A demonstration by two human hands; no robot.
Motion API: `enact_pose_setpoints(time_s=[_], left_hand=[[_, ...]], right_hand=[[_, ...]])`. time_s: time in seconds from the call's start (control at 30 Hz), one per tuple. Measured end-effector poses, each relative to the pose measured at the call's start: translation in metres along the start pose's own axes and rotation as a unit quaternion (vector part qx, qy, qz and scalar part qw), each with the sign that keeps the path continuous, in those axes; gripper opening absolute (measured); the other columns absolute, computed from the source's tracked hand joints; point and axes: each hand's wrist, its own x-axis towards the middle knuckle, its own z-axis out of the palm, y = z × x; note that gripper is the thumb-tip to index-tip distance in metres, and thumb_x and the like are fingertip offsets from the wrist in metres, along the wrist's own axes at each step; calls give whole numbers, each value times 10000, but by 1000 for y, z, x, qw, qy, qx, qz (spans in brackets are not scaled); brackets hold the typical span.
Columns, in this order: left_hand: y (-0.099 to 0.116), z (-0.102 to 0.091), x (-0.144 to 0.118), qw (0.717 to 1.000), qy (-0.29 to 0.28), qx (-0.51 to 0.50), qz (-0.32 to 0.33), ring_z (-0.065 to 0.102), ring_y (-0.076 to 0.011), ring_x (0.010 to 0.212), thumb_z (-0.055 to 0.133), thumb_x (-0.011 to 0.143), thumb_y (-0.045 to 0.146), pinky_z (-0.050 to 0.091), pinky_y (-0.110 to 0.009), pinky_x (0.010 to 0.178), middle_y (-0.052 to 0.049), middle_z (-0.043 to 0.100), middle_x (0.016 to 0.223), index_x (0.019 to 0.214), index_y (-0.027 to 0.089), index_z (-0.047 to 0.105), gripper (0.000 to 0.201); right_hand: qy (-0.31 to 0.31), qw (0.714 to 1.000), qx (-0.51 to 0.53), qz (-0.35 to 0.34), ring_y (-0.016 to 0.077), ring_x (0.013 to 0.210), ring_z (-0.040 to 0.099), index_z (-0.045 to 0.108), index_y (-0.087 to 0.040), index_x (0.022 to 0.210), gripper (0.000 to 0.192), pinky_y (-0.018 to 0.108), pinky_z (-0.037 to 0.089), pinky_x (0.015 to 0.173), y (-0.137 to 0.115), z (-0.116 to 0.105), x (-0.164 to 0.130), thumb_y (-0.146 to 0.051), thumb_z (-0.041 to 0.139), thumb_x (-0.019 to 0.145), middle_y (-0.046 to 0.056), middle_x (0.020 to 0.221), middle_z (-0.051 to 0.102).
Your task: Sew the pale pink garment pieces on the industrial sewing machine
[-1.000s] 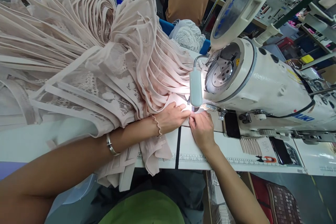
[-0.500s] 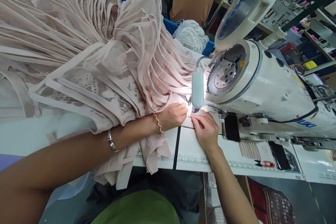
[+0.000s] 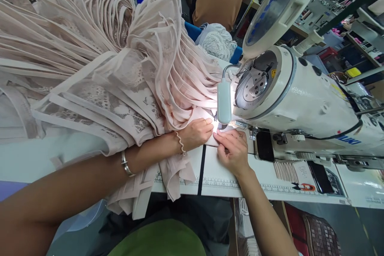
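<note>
Beside the needle area of the white sewing machine, my left hand is closed in a pinch on pale pink fabric. Its fingertips are close to the lit presser foot, partly hidden behind the small work lamp. My right hand lies just right of it, fingers stretched forward and fingertips on the fabric's edge by the foot. Its thumb is bent and apart from the index finger. A big heap of pale pink lace-and-mesh garments spreads left from the machine, partly under my left forearm.
A round magnifier hangs above the machine head. Along the table's front edge run a printed ruler, orange-handled thread snips and a dark phone-like slab. Behind stands a blue bin with white lace; a person in brown is beyond.
My right hand has gone from a thumb-and-finger pinch at the fabric to flatter, stretched fingers, its thumb drawn back. My left hand keeps its hold in nearly the same place.
</note>
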Motion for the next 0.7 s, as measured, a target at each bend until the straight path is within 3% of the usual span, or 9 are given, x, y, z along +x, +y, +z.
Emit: enact_pose_setpoints(time_s=[0.13,0.3,0.37,0.47,0.7], left_hand=[[-2,-3,-2,998,-38,-31,-28,562,-183,807,306,1007,84,449,-291,739,-66,602,774,803,121,623,379],[-5,-10,-8,989,-92,-93,-65,553,-222,1173,361,1016,148,428,-389,1057,-106,640,1183,1099,124,603,257],[-6,-11,-10,986,-119,-104,-59,513,-225,1268,346,1016,139,395,-414,1119,-100,605,1299,1174,139,579,281],[-7,-11,-11,983,-135,-107,-61,499,-228,1304,326,1006,107,392,-420,1133,-119,589,1337,1206,119,565,311],[-8,-8,-10,987,-117,-90,-65,516,-224,1290,383,983,99,429,-414,1094,-119,617,1292,1167,136,582,273]], right_hand=[[-10,1000,-9,26,197,878,640,748,-222,959,333,367,451,837,-1,2,1,-31,512,822,28,943,739],[3,996,6,84,162,835,614,771,-257,855,363,321,478,812,1,5,-1,-46,476,871,24,881,668],[-4,996,11,92,165,890,627,776,-273,878,377,323,492,842,2,5,-3,-49,474,868,26,959,678],[-15,995,19,96,176,1024,642,771,-274,936,394,340,501,921,3,5,-6,-42,461,866,25,1114,702],[-16,997,12,74,178,1064,660,755,-252,965,398,361,509,966,3,7,-4,-14,455,860,15,1087,748]])
